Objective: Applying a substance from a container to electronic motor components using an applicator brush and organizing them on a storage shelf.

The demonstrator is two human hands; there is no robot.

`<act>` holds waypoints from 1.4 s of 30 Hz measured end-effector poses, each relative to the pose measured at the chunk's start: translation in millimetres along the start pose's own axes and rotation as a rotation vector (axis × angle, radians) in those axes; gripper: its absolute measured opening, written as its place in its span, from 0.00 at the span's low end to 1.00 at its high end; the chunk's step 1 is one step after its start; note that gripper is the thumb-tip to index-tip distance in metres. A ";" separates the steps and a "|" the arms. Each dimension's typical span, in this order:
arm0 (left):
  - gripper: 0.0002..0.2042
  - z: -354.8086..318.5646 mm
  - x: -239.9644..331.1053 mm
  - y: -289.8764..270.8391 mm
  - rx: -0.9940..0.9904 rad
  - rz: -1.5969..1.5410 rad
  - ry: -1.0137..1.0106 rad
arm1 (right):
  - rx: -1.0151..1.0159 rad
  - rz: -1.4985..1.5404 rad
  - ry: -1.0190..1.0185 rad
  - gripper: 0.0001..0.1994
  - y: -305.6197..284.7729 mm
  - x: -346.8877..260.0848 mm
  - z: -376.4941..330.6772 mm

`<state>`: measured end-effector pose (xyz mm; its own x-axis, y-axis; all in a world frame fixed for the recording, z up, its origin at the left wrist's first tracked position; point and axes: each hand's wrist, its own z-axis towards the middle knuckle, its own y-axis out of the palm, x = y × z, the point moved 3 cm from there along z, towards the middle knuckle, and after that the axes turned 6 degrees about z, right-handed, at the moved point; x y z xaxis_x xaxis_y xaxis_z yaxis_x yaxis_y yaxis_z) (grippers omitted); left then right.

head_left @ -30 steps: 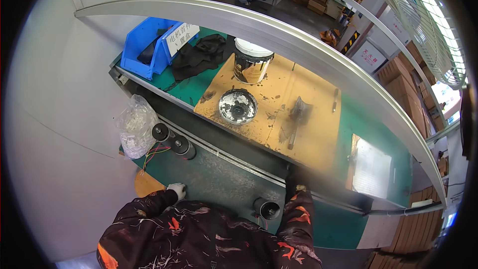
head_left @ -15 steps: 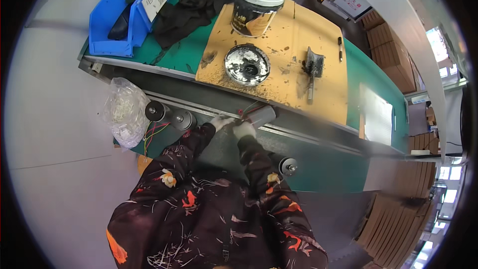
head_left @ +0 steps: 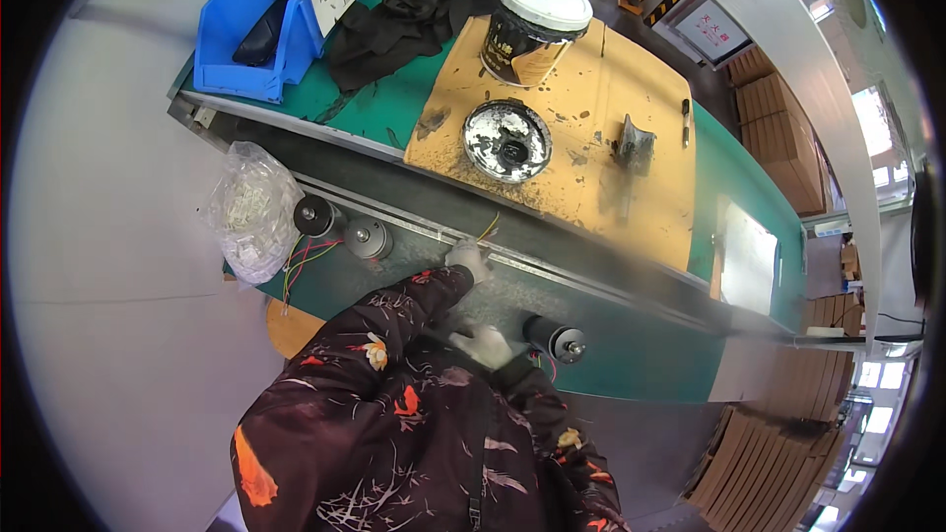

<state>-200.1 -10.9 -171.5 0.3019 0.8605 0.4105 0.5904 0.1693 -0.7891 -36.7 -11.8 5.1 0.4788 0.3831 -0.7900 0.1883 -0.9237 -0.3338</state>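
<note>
My left hand (head_left: 468,260), in a pale glove, is closed at the metal rail along the bench's near side. Thin yellowish wires (head_left: 490,227) stick out just beyond its fingers. Whatever else it grips is hidden. Closer to my body, my right hand (head_left: 485,345), also gloved, is apart from the left, with fingers stretched toward the left and nothing visible in them. To its right lies a dark cylindrical motor (head_left: 560,339) with a silver end and pink wires. Two more motors, one black-topped (head_left: 313,216) and one grey (head_left: 369,237), stand at the left with coloured leads.
A clear bag of small pale parts (head_left: 248,217) sits at the far left. Beyond the rail, stained cardboard (head_left: 591,177) bears a tub (head_left: 537,25), a smeared round lid (head_left: 507,141), a scraper (head_left: 636,148) and a pen (head_left: 686,123). A blue bin (head_left: 241,79) and dark cloth (head_left: 394,34) are behind.
Both hands were together by a grey cylindrical motor at the rail; that motor no longer shows. My right hand has drawn back toward my body, while the left stays near the rail. The view has shifted slightly.
</note>
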 end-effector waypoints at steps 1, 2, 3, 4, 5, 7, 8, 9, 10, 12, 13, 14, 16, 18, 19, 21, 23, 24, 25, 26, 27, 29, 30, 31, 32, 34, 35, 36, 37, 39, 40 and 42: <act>0.40 -6.9 4.7 -6.6 0.002 0.003 -0.005 | -0.004 0.003 -0.004 0.18 -2.8 14.4 -10.2; 0.40 -13.4 8.4 -13.8 0.008 0.013 0.029 | 0.161 0.029 -0.088 0.18 -6.3 32.3 -19.8; 0.39 -20.0 13.7 -27.2 0.022 0.027 0.062 | 0.326 0.059 -0.180 0.17 -14.2 42.6 -26.4; 0.40 -25.3 17.1 -36.1 -0.035 -0.012 0.059 | 0.317 0.063 -0.202 0.17 -22.6 42.7 -30.8; 0.40 -37.0 21.7 -50.6 -0.024 -0.009 0.037 | 0.312 0.150 -0.091 0.16 -28.8 42.5 -42.4; 0.45 -85.7 35.0 -86.9 0.152 -0.078 0.126 | 0.309 0.286 -0.013 0.16 -27.3 60.9 -56.8; 0.46 -111.7 36.0 -100.2 0.235 -0.124 0.179 | 0.312 0.306 -0.041 0.16 -30.0 55.4 -61.8; 0.46 -127.5 30.1 -102.3 0.253 -0.123 0.137 | 0.320 0.326 -0.073 0.16 -38.5 40.4 -64.2; 0.45 -142.9 26.6 -103.2 0.318 -0.113 0.178 | 0.356 0.333 -0.111 0.17 -47.4 26.8 -68.0; 0.42 -164.3 16.7 -94.3 0.400 -0.157 0.204 | 0.354 0.193 -0.275 0.16 -78.0 -0.1 -71.9; 0.42 -167.3 17.5 -91.8 0.409 -0.153 0.186 | 0.361 0.153 -0.331 0.16 -95.9 -10.7 -73.4; 0.41 -171.4 16.4 -91.6 0.471 -0.151 0.171 | 0.430 0.104 -0.452 0.15 -115.8 -33.5 -78.8; 0.40 -167.3 19.8 -92.5 0.544 -0.151 0.172 | 0.628 0.019 -0.682 0.13 -166.9 -84.0 -100.0; 0.40 -168.2 13.4 -93.4 0.555 -0.123 0.141 | 0.868 -0.098 -0.792 0.13 -216.4 -102.6 -95.6; 0.40 -171.1 12.5 -91.2 0.553 -0.100 0.127 | 1.007 -0.181 -0.777 0.14 -242.7 -101.9 -90.1; 0.41 -174.5 18.5 -92.3 0.541 -0.168 0.227 | 1.021 -0.405 -0.754 0.18 -292.6 -107.6 -97.9; 0.38 -192.6 -15.9 -88.0 0.584 -0.150 0.166 | 0.836 -0.654 -0.789 0.21 -308.5 -105.4 -66.1; 0.33 -192.8 -36.3 -78.3 0.522 -0.261 0.087 | 0.764 -0.788 -0.704 0.21 -315.4 -99.3 -56.3; 0.28 -191.9 -63.7 -62.4 0.457 -0.368 0.001 | 0.696 -0.915 -0.624 0.20 -317.2 -89.3 -40.6; 0.24 -196.1 -99.2 -41.3 0.538 -0.422 -0.024 | 0.664 -0.983 -0.635 0.19 -312.2 -93.8 -38.2; 0.20 -212.3 -140.7 -12.7 0.634 -0.474 -0.083 | 0.605 -1.039 -0.672 0.19 -299.4 -101.2 -24.9; 0.17 -210.2 -182.8 31.1 0.675 -0.793 -0.411 | 0.646 -1.071 -0.590 0.17 -314.9 -96.5 -42.0; 0.16 -244.3 -217.8 58.5 0.554 -1.117 -0.501 | 0.598 -1.051 -0.675 0.16 -301.5 -101.4 -18.5; 0.16 -242.1 -226.7 69.6 0.338 -1.433 -0.492 | 0.629 -1.063 -0.671 0.15 -310.2 -100.4 -31.6; 0.16 -240.4 -236.4 80.2 0.305 -1.426 -0.466 | 0.654 -1.073 -0.638 0.15 -317.2 -99.0 -44.2; 0.14 -260.8 -257.8 109.1 0.330 -1.773 -0.588 | 0.966 -0.901 -0.960 0.11 -314.1 -115.3 -49.2; 0.14 -268.1 -265.3 114.7 0.349 -1.777 -0.611 | 0.971 -0.647 -0.963 0.08 -317.6 -124.1 -40.0; 0.15 -271.1 -269.3 122.0 0.331 -1.790 -0.644 | 1.019 -0.344 -1.030 0.07 -318.0 -132.1 -37.6; 0.15 -274.9 -271.2 129.0 0.303 -1.803 -0.672 | 1.060 -0.042 -1.076 0.07 -317.9 -141.0 -40.4; 0.16 -277.1 -283.2 141.2 0.299 -1.824 -0.711 | 0.909 0.081 -1.137 0.08 -309.4 -173.1 -35.7; 0.15 -272.7 -285.7 137.0 0.314 -1.830 -0.733 | 0.710 0.364 -1.016 0.06 -304.3 -179.5 -26.6; 0.15 -266.3 -289.7 126.5 0.325 -1.866 -0.745 | 0.729 0.302 -0.895 0.08 -291.5 -197.2 -11.3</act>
<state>-13.5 -366.7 -268.5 -0.7442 -0.4514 0.4924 -0.3986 0.8916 0.2149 -176.3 181.7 264.0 -0.4025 0.2898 -0.8684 -0.4987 -0.8649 -0.0575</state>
